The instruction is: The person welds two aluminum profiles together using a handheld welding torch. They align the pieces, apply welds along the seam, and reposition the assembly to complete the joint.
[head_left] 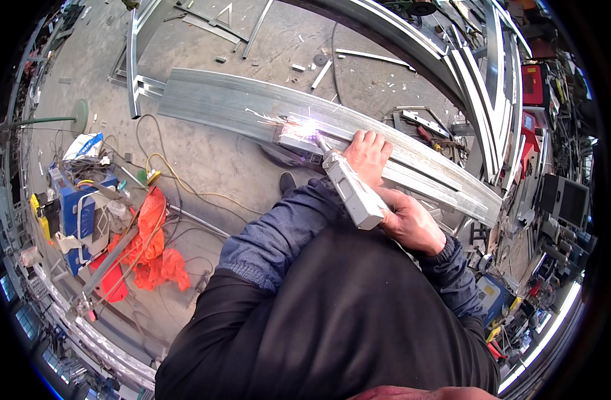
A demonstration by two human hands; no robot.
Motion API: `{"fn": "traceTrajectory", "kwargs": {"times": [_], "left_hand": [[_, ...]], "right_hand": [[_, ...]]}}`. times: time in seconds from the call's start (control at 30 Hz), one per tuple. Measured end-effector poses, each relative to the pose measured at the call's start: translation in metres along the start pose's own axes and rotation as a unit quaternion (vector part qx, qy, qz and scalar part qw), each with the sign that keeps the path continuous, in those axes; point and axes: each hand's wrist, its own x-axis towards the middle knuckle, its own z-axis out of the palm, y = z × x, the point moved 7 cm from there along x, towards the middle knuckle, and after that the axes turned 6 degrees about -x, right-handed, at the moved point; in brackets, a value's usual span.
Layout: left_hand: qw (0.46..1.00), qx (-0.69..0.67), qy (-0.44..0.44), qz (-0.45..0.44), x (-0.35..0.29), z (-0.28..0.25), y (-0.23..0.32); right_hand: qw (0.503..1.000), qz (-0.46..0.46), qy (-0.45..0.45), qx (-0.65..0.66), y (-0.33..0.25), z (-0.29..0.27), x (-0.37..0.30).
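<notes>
A long grey galvanized steel profile stretches from upper left to lower right in front of me. Against its near edge sits a short piece of square metal tube. My right hand is closed around the rear of a boxy grey welding torch. The torch tip points at the joint by the tube, where a bright violet-white glow throws sparks to the left. Just right of the glow, my left hand grips the steel profile with bent fingers. The torch hides part of my left wrist.
At left, a blue machine stands beside a crumpled orange-red cloth, with cables running over the concrete floor. A metal frame fills the upper right. Cut metal pieces lie beyond the profile. A red box is far right.
</notes>
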Motion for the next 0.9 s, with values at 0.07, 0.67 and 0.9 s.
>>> {"fn": "traceTrajectory", "kwargs": {"times": [0.07,0.67,0.9], "left_hand": [[1.0,-0.002,-0.005,0.0,0.0,0.0,0.0],[0.996,0.075,0.046,-0.015,-0.001,0.015,-0.003],[0.995,-0.013,-0.074,-0.069,-0.002,0.015,-0.002]], "right_hand": [[1.0,-0.003,0.001,-0.008,0.002,-0.001,0.0],[0.99,0.007,-0.078,0.116,-0.011,-0.054,-0.035],[0.968,0.032,-0.148,0.201,0.004,-0.146,-0.024]]}}
